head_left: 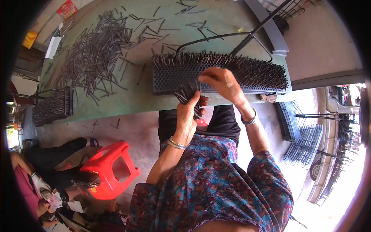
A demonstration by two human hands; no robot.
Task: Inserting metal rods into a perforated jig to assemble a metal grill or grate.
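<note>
A bundle of thin dark sticks [186, 95] is gripped in my left hand [187, 120], close to the table's near edge. My right hand [224, 84] is closed in a pinch just above the bundle, with what looks like a single stick between thumb and fingertip. Behind both hands a long dark perforated rack [174, 77] lies on the table. Upright sticks [251, 69] fill its back rows and right part, while bare holes show at its front left. A bent metal handle [216, 36] rises from the rack's far side.
A large heap of loose sticks [96, 54] covers the left of the green table [127, 101]. Another filled rack [54, 106] stands at its left corner. A red plastic stool [110, 170] and a seated person [33, 181] are at lower left. Stacked racks [305, 143] lie at right.
</note>
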